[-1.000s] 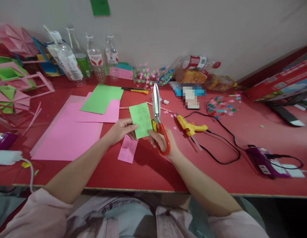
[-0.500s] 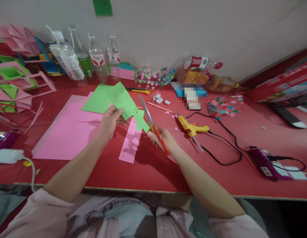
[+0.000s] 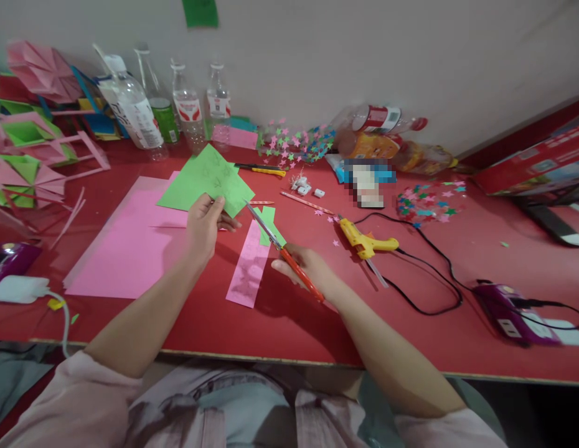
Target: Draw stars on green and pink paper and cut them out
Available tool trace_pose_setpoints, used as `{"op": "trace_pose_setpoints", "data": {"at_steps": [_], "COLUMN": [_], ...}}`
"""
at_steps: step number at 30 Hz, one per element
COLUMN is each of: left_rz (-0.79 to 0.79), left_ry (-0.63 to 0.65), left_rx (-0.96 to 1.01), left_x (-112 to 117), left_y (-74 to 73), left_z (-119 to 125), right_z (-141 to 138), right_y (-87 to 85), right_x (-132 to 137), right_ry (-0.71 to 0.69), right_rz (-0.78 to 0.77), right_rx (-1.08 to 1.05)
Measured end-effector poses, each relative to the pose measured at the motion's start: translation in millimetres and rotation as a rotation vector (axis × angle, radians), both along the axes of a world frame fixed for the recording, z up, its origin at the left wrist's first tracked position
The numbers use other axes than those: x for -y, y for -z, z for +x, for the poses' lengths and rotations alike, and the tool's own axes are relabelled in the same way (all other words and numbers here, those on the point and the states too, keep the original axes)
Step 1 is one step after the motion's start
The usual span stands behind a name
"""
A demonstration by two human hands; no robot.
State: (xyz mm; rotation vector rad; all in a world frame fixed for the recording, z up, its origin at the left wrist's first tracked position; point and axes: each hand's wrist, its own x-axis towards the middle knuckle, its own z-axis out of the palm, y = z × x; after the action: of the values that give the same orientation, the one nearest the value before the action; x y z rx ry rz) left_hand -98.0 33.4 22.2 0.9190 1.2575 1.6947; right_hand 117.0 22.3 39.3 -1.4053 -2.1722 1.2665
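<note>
Between the thumb and fingers of my left hand (image 3: 206, 224) is a sheet of green paper (image 3: 219, 177) with faint drawn marks, held above the table. My right hand (image 3: 308, 269) grips a pair of scissors (image 3: 289, 254) with red handles. Their blades point up and left, with the tips at the lower right edge of the green paper. Under the blades, small green paper strips (image 3: 269, 223) lie over the top of a pink paper strip (image 3: 248, 274), which also bears faint marks. Large pink sheets (image 3: 126, 249) rest beneath my left wrist.
A yellow glue gun (image 3: 368, 239) with a black cord lies right of my right hand. A yellow cutter knife (image 3: 261, 170) sits behind the green paper. Several bottles (image 3: 187, 109) stand by the wall; folded paper crafts (image 3: 28, 143) fill the left. A purple power strip (image 3: 508, 311) is at right.
The scissors' blades have swung left and come to the green paper's edge. My left hand has turned the green paper slightly. The view has shifted a little.
</note>
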Motion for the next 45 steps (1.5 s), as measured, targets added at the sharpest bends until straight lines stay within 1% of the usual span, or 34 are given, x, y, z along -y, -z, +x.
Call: {"op": "trace_pose_setpoints", "data": {"at_steps": [10,21,28,38,45], "left_rz": [-0.002,0.012,0.018,0.03,0.029], "left_ry": [0.067,0.079,0.074,0.076,0.079], "left_rx": [-0.068,-0.074,-0.092,-0.08,-0.049], "left_x": [1.7,1.8,1.9,-0.2,0.4], "left_y": [3.5,2.9,1.7,3.6,2.9], "left_z": [5.2,3.8,2.3,1.8,3.7], "right_z": [-0.9,0.0,-1.5,-3.7,-4.3], "right_y": [1.1,1.9,0.8,-0.2,4.2], "right_x": [2.3,-0.5,3.5,4.0,4.0], "right_ry": [0.009,-0.009,0.009,0.038,0.039], "right_rz": [-0.02,-0.024,-0.078,-0.128,-0.173], "right_rx": [-0.025,-0.017,-0.056,-0.055,-0.091]}}
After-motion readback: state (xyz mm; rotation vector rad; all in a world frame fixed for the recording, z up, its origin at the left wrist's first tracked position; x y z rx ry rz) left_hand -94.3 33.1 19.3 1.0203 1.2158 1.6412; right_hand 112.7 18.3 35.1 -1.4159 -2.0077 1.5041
